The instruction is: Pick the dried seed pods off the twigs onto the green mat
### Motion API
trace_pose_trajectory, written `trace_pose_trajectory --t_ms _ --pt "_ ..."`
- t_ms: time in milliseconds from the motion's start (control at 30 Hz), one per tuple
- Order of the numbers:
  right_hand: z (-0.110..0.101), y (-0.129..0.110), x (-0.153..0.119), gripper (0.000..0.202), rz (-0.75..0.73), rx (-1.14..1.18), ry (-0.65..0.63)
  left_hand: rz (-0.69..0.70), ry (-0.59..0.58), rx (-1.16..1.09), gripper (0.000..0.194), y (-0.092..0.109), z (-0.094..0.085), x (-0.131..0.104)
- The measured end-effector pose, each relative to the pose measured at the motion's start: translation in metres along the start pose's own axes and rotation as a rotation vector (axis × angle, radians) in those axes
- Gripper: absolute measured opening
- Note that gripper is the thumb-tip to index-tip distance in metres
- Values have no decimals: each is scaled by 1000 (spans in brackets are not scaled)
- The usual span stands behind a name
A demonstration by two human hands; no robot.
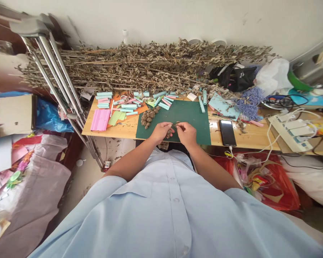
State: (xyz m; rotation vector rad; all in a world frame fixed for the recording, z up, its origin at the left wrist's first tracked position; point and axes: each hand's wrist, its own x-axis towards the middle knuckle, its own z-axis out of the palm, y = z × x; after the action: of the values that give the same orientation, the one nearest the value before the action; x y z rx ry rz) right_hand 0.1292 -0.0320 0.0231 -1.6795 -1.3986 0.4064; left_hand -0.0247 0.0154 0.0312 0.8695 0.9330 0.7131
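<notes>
My left hand (162, 132) is over the front edge of a dark green mat (174, 111), its fingers curled round a brown clump of dried leaves (168, 134). Close beside it, my right hand (187, 134) has thumb and forefinger pinched on a small bit of dried leaf (177, 123). Whether that bit is joined to the clump, I cannot tell. Several similar balled clumps (148, 117) lie heaped on the mat's left part, just beyond my left hand.
Bundles of dried stalks (140, 66) line the wall. Paper rolls (129, 106) and pink paper (100, 119) lie left. A phone (227, 132), purple cord (249, 104) and power strip (289, 130) are right. Metal crutches (61, 79) lean at the table's left end.
</notes>
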Motion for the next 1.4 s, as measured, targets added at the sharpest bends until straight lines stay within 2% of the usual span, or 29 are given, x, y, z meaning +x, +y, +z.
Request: trace_pose_trajectory --t_ms 100,233,433,533,700,900,967,1067,1167,1267,1400 --pt "-8 4 8 21 -82 -98 -14 -18 52 -42 25 3 0 1" --pt "-9 3 16 25 -195 -220 -84 -14 48 -97 28 3 -2 3" --pt "-2 7 17 28 -225 -351 -166 -4 25 -160 31 0 -6 5" --pt "-3 11 18 28 -219 -341 -179 -9 21 -175 31 0 -8 4" --pt "-6 12 18 29 -200 -308 -128 0 17 -186 30 1 -8 2" --pt "-11 3 15 28 -169 -241 -61 -17 22 -204 29 3 -7 1" --pt "-12 -3 11 29 -194 -179 -87 -32 25 -218 30 4 -7 2" --pt "-13 -14 4 31 -275 -99 -201 -34 37 -255 29 4 -7 5" --pt "-11 -22 -3 37 -367 -104 -285 -31 51 -296 27 4 -4 7" --pt "-6 -24 -6 39 -401 -150 -285 -39 57 -328 26 6 0 6" --pt "0 -20 -7 33 -337 -184 -263 -55 68 -329 27 8 3 3"
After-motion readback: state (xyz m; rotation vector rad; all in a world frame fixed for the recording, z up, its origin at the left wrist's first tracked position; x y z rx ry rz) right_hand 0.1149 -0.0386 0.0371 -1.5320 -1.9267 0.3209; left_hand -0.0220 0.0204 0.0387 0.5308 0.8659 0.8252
